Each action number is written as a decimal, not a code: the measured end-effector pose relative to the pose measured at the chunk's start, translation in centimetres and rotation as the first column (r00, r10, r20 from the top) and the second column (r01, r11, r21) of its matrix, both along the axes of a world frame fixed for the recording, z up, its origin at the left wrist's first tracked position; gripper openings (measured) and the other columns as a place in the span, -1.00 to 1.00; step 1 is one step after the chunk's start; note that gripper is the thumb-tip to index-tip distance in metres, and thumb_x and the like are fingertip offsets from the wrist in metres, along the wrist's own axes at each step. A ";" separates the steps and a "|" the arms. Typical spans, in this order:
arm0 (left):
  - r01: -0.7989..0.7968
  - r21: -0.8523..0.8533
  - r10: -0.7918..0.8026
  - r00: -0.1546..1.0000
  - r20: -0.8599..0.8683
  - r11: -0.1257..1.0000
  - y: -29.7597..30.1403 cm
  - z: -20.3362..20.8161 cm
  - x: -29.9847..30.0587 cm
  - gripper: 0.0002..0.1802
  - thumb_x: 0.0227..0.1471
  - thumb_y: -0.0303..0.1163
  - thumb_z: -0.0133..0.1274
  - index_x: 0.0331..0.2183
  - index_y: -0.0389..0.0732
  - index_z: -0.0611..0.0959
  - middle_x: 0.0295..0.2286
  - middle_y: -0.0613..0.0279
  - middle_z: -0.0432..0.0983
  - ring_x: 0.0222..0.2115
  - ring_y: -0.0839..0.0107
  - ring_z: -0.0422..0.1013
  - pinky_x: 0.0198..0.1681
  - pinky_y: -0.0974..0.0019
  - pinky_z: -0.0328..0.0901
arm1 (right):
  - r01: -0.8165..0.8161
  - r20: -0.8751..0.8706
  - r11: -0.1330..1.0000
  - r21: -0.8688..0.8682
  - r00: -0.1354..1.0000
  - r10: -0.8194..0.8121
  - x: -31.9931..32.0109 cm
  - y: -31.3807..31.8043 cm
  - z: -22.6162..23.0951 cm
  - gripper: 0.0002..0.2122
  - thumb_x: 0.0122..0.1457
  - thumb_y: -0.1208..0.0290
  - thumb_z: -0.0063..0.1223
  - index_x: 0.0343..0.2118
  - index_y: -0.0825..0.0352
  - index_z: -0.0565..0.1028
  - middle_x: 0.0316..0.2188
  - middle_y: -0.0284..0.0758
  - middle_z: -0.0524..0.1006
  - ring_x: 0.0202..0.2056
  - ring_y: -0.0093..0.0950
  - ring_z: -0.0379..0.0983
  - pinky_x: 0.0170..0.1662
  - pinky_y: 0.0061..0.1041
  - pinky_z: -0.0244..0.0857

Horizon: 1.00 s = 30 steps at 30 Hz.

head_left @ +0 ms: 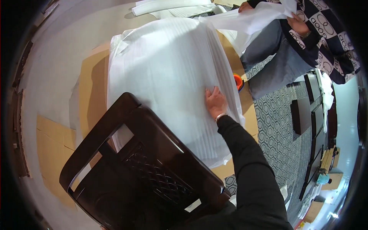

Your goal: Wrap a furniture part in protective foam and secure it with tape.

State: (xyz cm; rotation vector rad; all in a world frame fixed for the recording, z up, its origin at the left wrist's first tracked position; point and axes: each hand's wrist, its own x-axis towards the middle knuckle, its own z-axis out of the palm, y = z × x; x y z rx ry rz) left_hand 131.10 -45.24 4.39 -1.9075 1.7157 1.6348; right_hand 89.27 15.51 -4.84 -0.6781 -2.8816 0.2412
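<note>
A glossy dark brown wooden panel (168,142), with a curved top rail, open slots and a carved lattice, tilts across the lower left, close to me. Beyond it lies a wide bundle wrapped in white foam sheet (165,73). My right hand (216,102) rests on the right part of this sheet, its fingers bent and drawn together on the foam. Whether a fold is pinched between them is hard to make out. My left hand does not show; the panel covers much of the lower left.
Brown cardboard (94,76) lies under the bundle. An orange ring-shaped thing (238,82) sits at its right edge. At the upper right another person's hand (298,25) holds a loose foam sheet (253,17). Dark panels (301,116) stand along the patterned carpet (274,115).
</note>
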 end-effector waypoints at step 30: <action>0.204 -0.146 -0.231 0.951 -0.207 0.968 -6.3 1.1 7.3 0.04 0.01 0.47 -0.51 0.23 -0.19 0.13 0.20 0.02 0.07 0.17 -0.03 0.07 0.20 -0.05 0.06 | -0.079 0.219 0.637 -0.767 0.901 0.375 20.8 -10.7 4.6 -0.44 0.12 -0.14 -0.10 -0.16 0.39 0.46 -0.29 -0.01 0.53 -0.21 -0.04 0.45 -0.13 -0.19 0.29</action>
